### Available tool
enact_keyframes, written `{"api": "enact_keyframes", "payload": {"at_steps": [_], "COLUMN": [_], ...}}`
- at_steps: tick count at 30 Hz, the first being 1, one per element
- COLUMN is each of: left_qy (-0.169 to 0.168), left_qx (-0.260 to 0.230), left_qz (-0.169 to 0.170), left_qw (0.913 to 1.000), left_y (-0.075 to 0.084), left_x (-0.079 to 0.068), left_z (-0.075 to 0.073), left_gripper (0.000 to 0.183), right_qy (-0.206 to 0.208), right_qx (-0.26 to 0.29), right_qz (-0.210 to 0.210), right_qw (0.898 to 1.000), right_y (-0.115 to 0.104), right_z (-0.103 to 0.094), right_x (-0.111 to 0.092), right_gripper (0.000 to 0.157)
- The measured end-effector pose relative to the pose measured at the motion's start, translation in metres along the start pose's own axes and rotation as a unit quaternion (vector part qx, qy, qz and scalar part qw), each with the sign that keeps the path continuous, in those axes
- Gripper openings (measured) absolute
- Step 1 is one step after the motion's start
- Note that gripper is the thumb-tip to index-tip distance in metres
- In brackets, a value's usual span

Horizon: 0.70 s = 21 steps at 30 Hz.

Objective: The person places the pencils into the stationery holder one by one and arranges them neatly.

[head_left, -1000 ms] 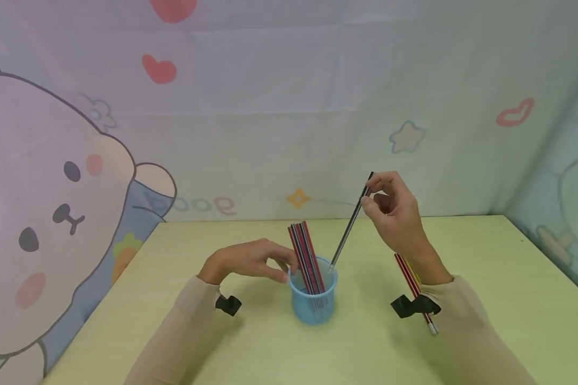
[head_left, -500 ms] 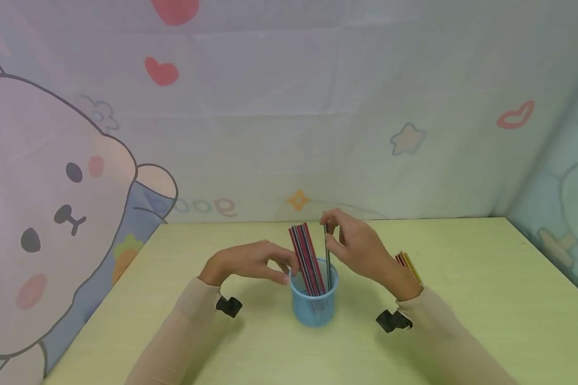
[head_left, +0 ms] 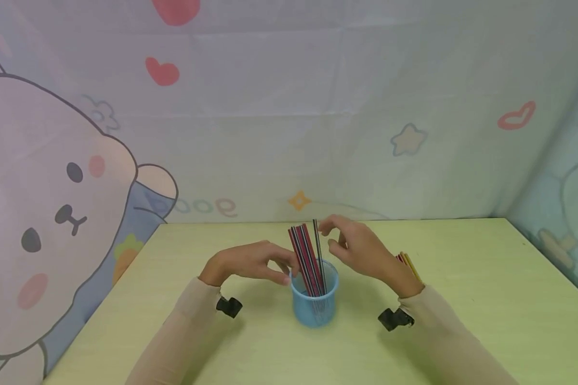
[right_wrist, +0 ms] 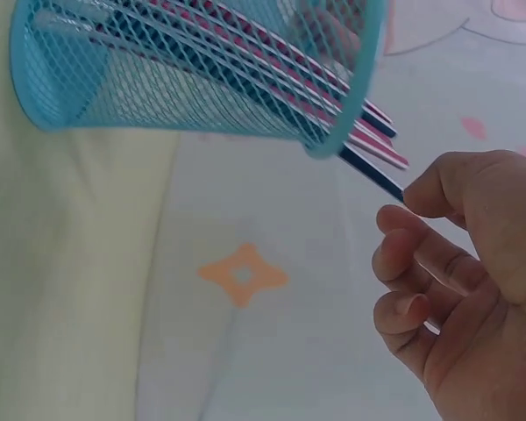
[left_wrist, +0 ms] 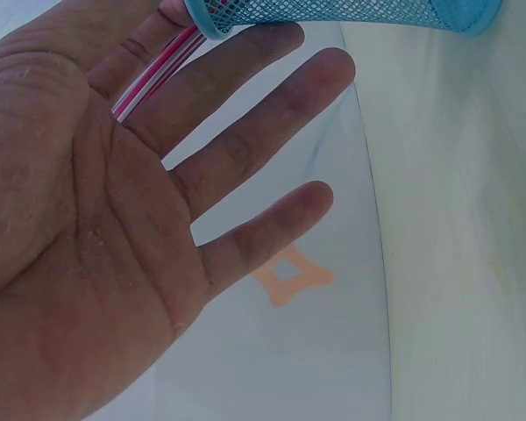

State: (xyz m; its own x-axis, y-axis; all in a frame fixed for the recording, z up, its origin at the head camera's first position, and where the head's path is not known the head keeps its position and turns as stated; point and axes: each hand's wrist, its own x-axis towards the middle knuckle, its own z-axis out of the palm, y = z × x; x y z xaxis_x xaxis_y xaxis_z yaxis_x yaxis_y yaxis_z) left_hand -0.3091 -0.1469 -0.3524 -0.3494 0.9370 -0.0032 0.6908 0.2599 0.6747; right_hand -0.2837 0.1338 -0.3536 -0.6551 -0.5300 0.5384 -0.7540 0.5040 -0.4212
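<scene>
A light-blue mesh pen cup [head_left: 314, 313] stands mid-table, holding several red and black striped pencils [head_left: 304, 255] that lean left. Beside them leans a black striped pencil [head_left: 319, 251]. My left hand [head_left: 255, 260] holds the cup's left rim between thumb and index finger; its other fingers [left_wrist: 263, 132] spread out in the left wrist view, one touching the mesh. Just right of the black pencil's top, my right hand [head_left: 358, 248] has thumb and index finger apart. In the right wrist view that hand's thumb [right_wrist: 443, 189] overlaps the pencil's end.
More pencils [head_left: 409, 263], red and yellow, lie on the pale green table [head_left: 501, 299] at the right, partly hidden by my right wrist. A printed cloth [head_left: 270, 133] hangs behind the table's back edge.
My right hand has brought the black pencil left and down into the cup and let go of it; the pencil has tipped left toward the others. The left hand has stayed at the rim.
</scene>
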Motion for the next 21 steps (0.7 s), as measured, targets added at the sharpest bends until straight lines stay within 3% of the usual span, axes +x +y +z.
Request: {"api": "enact_keyframes", "payload": {"at_steps": [13,17,21], "left_qy": [-0.003,-0.001,-0.002], "left_qx": [0.007,0.005,0.003], "left_qz": [-0.011,-0.017,-0.021], "left_qw": [0.9999,0.9999,0.9998], "left_y": [0.003,0.004,0.002], "left_x": [-0.001,-0.001,-0.002], "left_z": [-0.002,-0.002,0.0], "left_gripper": [0.018,0.014,0.019], "right_qy": [-0.06,-0.111,-0.18], "right_qx": [0.012,0.019,0.04], "right_qz": [0.057,0.102,0.144], "right_qw": [0.996,0.988,0.972], "right_y": [0.032,0.041,0.053], "right_z": [-0.045,-0.059,-0.067], "right_x": [-0.009,-0.016,-0.025], "right_gripper": [0.017,0.014,0.017]}}
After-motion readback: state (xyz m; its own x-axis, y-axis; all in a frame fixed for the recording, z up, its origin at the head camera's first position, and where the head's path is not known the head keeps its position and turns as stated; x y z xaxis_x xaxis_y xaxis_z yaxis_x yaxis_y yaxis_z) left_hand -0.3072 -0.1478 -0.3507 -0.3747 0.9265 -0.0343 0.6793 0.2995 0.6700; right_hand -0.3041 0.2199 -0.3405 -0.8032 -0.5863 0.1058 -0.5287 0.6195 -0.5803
